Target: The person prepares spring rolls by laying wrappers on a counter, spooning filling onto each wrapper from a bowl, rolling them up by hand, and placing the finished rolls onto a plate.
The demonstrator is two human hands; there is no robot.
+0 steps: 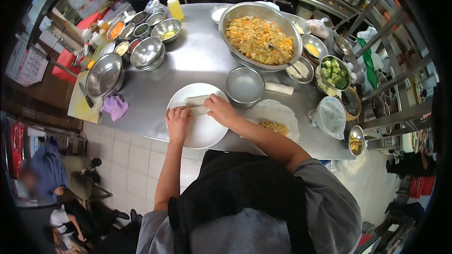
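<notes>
Both my hands are over a round white plate point(207, 134) near the table's front edge. My left hand point(178, 121) has its fingers closed on the left end of a pale roll point(200, 110). At the roll's right end, my right hand point(220, 110) also grips it. Another pale roll point(195, 100) lies just behind on the plate. To the right, a thin round wrapper point(287, 112) lies flat with shredded filling point(274, 127) on it, partly behind my right forearm. One more roll point(278, 88) rests beside a metal bowl of liquid point(245, 85).
A large perforated bowl point(226, 18) of shredded vegetables stands at the back. Metal bowls point(104, 75) crowd the left, near a knife point(85, 95) and purple cloth point(115, 106). Broccoli point(334, 72) and a plastic-lined container point(330, 117) are at the right. Other people are around the room.
</notes>
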